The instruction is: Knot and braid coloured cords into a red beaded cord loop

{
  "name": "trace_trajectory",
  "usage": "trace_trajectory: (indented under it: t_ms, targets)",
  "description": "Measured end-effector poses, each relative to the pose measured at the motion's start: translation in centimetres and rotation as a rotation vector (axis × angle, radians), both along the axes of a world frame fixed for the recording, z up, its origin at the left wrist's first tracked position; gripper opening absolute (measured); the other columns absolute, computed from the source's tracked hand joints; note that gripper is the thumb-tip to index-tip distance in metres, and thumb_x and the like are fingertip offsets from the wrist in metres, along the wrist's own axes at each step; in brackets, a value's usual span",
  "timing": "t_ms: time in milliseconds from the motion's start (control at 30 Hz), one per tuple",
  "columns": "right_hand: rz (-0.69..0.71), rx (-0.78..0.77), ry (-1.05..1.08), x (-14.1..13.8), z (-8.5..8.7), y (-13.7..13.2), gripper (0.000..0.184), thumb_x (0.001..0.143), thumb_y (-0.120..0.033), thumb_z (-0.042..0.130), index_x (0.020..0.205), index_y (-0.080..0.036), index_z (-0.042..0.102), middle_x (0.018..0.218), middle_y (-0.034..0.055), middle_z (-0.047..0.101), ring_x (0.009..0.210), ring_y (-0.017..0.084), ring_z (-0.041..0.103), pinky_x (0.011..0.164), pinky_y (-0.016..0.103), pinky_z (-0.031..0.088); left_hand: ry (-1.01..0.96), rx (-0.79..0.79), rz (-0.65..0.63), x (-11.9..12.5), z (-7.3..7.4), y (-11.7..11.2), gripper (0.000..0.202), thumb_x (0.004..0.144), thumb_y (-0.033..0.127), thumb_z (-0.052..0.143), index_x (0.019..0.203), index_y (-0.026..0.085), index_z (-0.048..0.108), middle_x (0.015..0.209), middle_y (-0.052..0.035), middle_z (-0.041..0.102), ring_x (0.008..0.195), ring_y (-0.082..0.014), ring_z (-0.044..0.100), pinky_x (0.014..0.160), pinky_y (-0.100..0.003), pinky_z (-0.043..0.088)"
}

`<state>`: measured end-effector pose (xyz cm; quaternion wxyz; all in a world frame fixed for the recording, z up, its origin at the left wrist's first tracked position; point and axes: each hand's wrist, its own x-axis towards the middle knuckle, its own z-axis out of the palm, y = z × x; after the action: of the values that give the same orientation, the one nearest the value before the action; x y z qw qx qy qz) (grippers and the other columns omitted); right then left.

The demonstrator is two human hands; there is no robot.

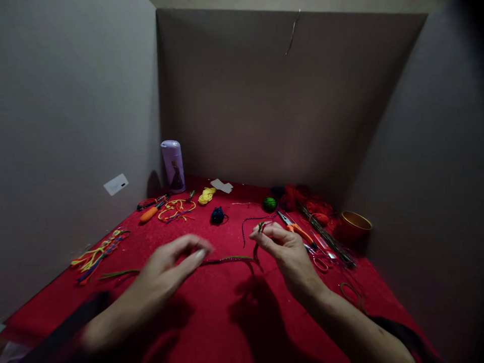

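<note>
Currently your right hand (287,247) pinches the bent end of the green cord (230,259) at mid-frame over the red desk (227,317), your blurred left hand (170,264) by its length, grip unclear; shaping it next likely needs both holding firmly.

On my feed, both forearms were bare down to the left hand (170,262) and the right hand (287,247) (the left one showed blurred). A dark left sleeve (71,322) and a dark right sleeve (401,333), seemingly black, covered the arms only near the elbows.
</note>
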<state>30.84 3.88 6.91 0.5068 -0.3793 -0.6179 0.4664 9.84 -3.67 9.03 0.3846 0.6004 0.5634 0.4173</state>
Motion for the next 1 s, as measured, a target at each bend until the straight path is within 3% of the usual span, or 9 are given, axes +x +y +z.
trace_trajectory:
  t_ms: [100, 200, 267, 433, 567, 767, 1000]
  targets:
    - [-0.035, 0.088, 0.066, -0.2, 1.4, 0.3, 0.018, 0.07, -0.037, 0.071, 0.065, -0.019, 0.069, 0.082, 0.0035, 0.059, 0.083, 0.017, 0.05, 0.077, 0.031, 0.038, -0.277, 0.129, -0.198, 5.1, 1.4, 5.1, 0.028, 0.083, 0.038, 0.054, 0.102, 0.018, 0.059, 0.106, -0.007, 0.06, 0.1, -0.0181, 0.053, 0.089, -0.031, 0.039]
    - [-0.036, 0.054, 0.16, 0.3, 2.0, 1.1, 0.022, 0.069, -0.039, 0.07, 0.063, -0.019, 0.068, 0.071, 0.0019, 0.057, 0.073, 0.015, 0.049, 0.069, 0.029, 0.039, -0.515, 0.047, -0.437, 8.5, 1.6, 7.9, 0.033, 0.084, 0.043, 0.052, 0.093, 0.013, 0.06, 0.087, -0.0067, 0.06, 0.074, -0.0131, 0.053, 0.072, -0.028, 0.043]
    - [-0.042, -0.013, 0.223, 1.1, 2.1, 1.9, 0.022, 0.068, -0.039, 0.072, 0.064, -0.018, 0.068, 0.067, 0.0008, 0.057, 0.066, 0.013, 0.047, 0.064, 0.027, 0.039, -0.545, -0.054, -0.513, 8.7, 1.4, 8.3, 0.033, 0.082, 0.044, 0.054, 0.089, 0.012, 0.06, 0.074, -0.0034, 0.056, 0.059, -0.0096, 0.046, 0.059, -0.026, 0.039]
    - [-0.138, -0.199, 0.4, 4.5, 2.2, 4.8, 0.026, 0.058, -0.038, 0.079, 0.071, -0.018, 0.069, 0.075, -0.0004, 0.061, 0.056, 0.008, 0.043, 0.049, 0.021, 0.032, -0.44, -0.182, -0.45, 5.1, 1.0, 7.2, 0.028, 0.081, 0.038, 0.059, 0.083, 0.011, 0.063, 0.056, 0.0057, 0.035, 0.048, -0.0051, 0.027, 0.047, -0.021, 0.022]
    - [-0.227, -0.206, 0.556, 7.3, 2.5, 6.4, 0.027, 0.054, -0.029, 0.082, 0.069, -0.015, 0.066, 0.073, -0.0014, 0.059, 0.056, 0.007, 0.047, 0.045, 0.019, 0.031, -0.28, -0.213, -0.397, 0.6, 1.0, 6.3, 0.026, 0.081, 0.037, 0.059, 0.084, 0.012, 0.064, 0.061, 0.0031, 0.042, 0.053, -0.0063, 0.03, 0.05, -0.022, 0.023]
    - [-0.387, -0.191, 0.675, 10.7, 2.4, 7.3, 0.007, 0.074, -0.014, 0.068, 0.071, -0.013, 0.061, 0.071, -0.0015, 0.056, 0.052, 0.006, 0.047, 0.044, 0.019, 0.033, -0.099, -0.271, -0.257, -6.6, -0.7, 5.4, 0.024, 0.079, 0.038, 0.059, 0.08, 0.014, 0.063, 0.068, 0.0006, 0.049, 0.058, -0.0084, 0.038, 0.054, -0.022, 0.027]
    - [-0.599, -0.158, 0.62, 13.6, 2.1, 8.5, 0.016, 0.084, -0.007, 0.052, 0.07, -0.012, 0.058, 0.066, -0.0007, 0.053, 0.046, 0.006, 0.044, 0.041, 0.021, 0.032, -0.022, -0.323, -0.238, -11.2, -2.2, 4.7, 0.025, 0.077, 0.039, 0.057, 0.071, 0.015, 0.059, 0.061, 0.0008, 0.049, 0.054, -0.0096, 0.038, 0.052, -0.021, 0.029]
